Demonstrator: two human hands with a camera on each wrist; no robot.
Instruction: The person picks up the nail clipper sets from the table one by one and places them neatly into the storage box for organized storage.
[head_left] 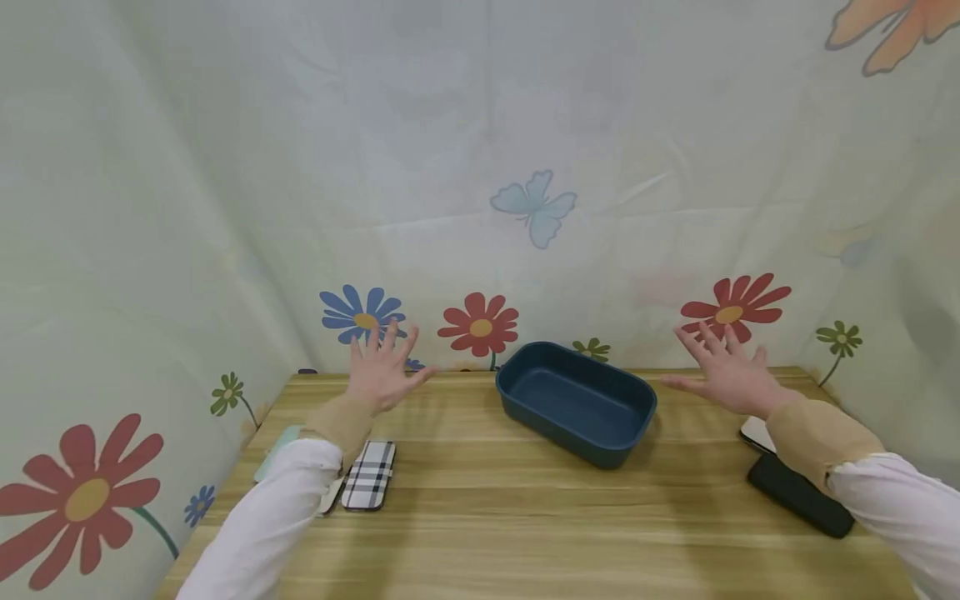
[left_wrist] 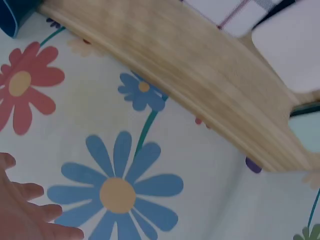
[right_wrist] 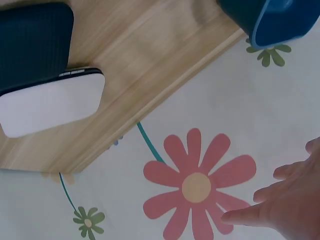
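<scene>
My left hand (head_left: 381, 373) is raised over the table's back left with fingers spread, holding nothing; in the left wrist view the hand (left_wrist: 30, 210) shows at the lower left. Below my left forearm lie a black-and-white plaid case (head_left: 369, 477), a white case (left_wrist: 295, 45) and a mint case (head_left: 283, 442), the last two partly covered by the sleeve. Spread and bare too, my right hand (head_left: 731, 375) hovers at the back right. Under that forearm lie a black ribbed case (head_left: 798, 496) and a white case (right_wrist: 52, 102). A dark blue rectangular bin (head_left: 555, 427) stands between the hands.
The wooden table (head_left: 495, 533) ends at its back edge against a pale curtain (head_left: 420, 150) printed with flowers and a butterfly. The same curtain hangs along both sides. The bin sits at an angle near the back edge, closer to my right hand.
</scene>
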